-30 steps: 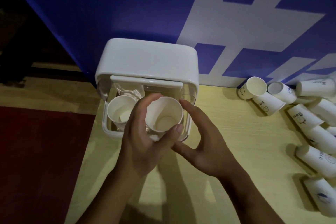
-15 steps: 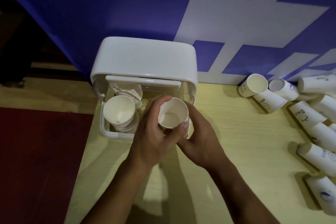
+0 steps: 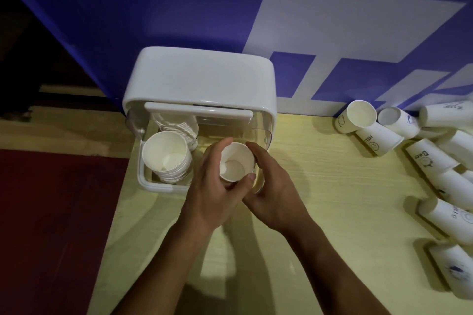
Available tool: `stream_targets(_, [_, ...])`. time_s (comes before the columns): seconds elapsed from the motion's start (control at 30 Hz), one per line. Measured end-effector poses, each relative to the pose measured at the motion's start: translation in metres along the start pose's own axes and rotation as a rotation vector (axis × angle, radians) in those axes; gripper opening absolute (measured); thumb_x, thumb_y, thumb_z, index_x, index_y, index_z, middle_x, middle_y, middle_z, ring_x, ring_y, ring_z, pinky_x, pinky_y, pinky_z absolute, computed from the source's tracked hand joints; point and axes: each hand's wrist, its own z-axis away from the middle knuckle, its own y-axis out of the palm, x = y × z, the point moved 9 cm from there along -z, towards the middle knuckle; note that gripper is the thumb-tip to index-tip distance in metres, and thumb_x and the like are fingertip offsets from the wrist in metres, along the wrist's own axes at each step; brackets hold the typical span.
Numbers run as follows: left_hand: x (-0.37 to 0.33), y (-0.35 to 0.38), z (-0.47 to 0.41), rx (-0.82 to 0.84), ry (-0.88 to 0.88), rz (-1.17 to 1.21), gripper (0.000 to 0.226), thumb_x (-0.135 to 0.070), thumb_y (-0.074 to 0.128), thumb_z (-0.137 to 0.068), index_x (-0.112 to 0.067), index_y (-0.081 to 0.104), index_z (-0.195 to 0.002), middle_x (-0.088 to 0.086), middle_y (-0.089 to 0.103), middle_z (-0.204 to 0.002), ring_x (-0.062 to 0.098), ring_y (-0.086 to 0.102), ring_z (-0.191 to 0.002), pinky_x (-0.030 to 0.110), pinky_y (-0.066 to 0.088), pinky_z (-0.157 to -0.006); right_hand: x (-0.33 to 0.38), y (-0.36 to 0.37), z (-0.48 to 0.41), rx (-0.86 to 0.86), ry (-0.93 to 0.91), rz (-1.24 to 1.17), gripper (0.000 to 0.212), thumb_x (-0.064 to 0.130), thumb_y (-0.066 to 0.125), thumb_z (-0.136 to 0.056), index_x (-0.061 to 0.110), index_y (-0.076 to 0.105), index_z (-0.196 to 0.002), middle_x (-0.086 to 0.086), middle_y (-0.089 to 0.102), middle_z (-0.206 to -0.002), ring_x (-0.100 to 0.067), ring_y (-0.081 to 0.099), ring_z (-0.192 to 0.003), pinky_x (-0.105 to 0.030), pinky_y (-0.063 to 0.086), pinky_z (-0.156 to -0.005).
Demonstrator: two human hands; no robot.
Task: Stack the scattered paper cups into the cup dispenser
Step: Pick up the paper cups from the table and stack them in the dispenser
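Observation:
A white cup dispenser [image 3: 199,82] with a clear pulled-out drawer stands against the blue wall. A stack of white paper cups [image 3: 166,158] fills the drawer's left side. My left hand [image 3: 212,194] grips an upright white paper cup [image 3: 236,162] low in the drawer's right side, fingers and thumb wrapped around its rim. My right hand [image 3: 273,194] curls around the same cup from the right, fingers against its far wall. Several loose printed paper cups [image 3: 378,139] lie on their sides at the table's right.
The pale wooden table [image 3: 320,186] ends at its left edge beside the dispenser, with red floor [image 3: 56,225] beyond. The blue and white wall [image 3: 281,20] runs right behind the dispenser. More cups [image 3: 450,217] lie along the right edge.
Both hands have lowered the cup into the drawer's right side, and my right hand has closed in around it.

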Motion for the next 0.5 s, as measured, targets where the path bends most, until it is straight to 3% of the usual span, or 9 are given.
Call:
stream_targets(0.1, [0.003,0.002,0.001,0.002,-0.028,-0.003,0.078,-0.059,0.067,-0.076,-0.036,0.045,-0.148,-0.017,0.052,-0.143,0.002,0.048,-0.132,-0.002,0.031,-0.096,-0.002,-0.001,0.000,-0.013,0.006,-0.001,0.064,0.024,0.081,-0.087,0.019,0.052,-0.144,0.011,0.065,-0.132,-0.004,0.062,-0.119,-0.029,0.054,-0.096])
stream_targets(0.2, [0.003,0.003,0.000,0.008,-0.035,-0.037,0.081,-0.060,0.071,-0.076,-0.036,0.045,-0.149,-0.017,0.052,-0.142,0.001,0.048,-0.129,0.001,0.033,-0.095,0.002,-0.005,0.002,-0.041,-0.007,0.009,0.062,0.031,0.078,-0.088,0.025,0.050,-0.143,0.023,0.059,-0.129,0.009,0.058,-0.117,-0.018,0.051,-0.096])
stream_targets(0.23, [0.002,0.003,0.000,0.010,-0.031,-0.054,0.082,-0.057,0.075,-0.077,-0.034,0.045,-0.150,-0.015,0.053,-0.141,0.003,0.049,-0.128,0.006,0.035,-0.097,0.004,-0.006,0.003,-0.040,-0.008,0.013,0.065,0.033,0.078,-0.088,0.025,0.048,-0.145,0.022,0.060,-0.129,0.008,0.058,-0.117,-0.017,0.050,-0.096])
stream_targets(0.3, [0.001,0.003,0.001,0.010,-0.038,-0.071,0.083,-0.049,0.083,-0.079,-0.031,0.044,-0.151,-0.008,0.054,-0.143,0.011,0.050,-0.131,0.025,0.043,-0.103,0.001,-0.006,0.005,-0.025,0.002,0.057,0.074,0.035,0.079,-0.087,0.016,0.045,-0.150,0.004,0.062,-0.137,-0.008,0.061,-0.122,-0.024,0.052,-0.100])
stream_targets(0.37, [-0.004,0.000,0.004,0.000,-0.019,-0.074,0.089,-0.054,0.082,-0.076,-0.026,0.043,-0.151,-0.001,0.053,-0.144,0.019,0.051,-0.132,0.041,0.047,-0.106,-0.007,-0.010,0.012,-0.016,0.033,0.109,0.082,0.036,0.081,-0.087,0.010,0.041,-0.154,-0.007,0.058,-0.146,-0.019,0.057,-0.130,-0.028,0.048,-0.107])
stream_targets(0.43, [-0.025,-0.005,0.014,-0.040,0.110,-0.151,0.092,-0.059,0.074,-0.075,-0.009,0.046,-0.147,0.011,0.053,-0.145,0.030,0.051,-0.134,0.049,0.046,-0.108,-0.016,-0.023,0.028,-0.018,0.080,0.117,0.080,0.041,0.077,-0.090,0.012,0.041,-0.155,-0.005,0.054,-0.151,-0.017,0.052,-0.136,-0.028,0.044,-0.112])
stream_targets(0.5, [-0.061,-0.005,0.034,-0.115,0.326,-0.305,0.083,-0.049,0.073,-0.079,0.009,0.054,-0.135,0.022,0.054,-0.142,0.041,0.050,-0.136,0.056,0.042,-0.112,-0.028,-0.045,0.050,-0.027,0.117,0.124,0.070,0.043,0.072,-0.094,0.019,0.044,-0.153,0.003,0.054,-0.151,-0.011,0.051,-0.137,-0.026,0.042,-0.114])
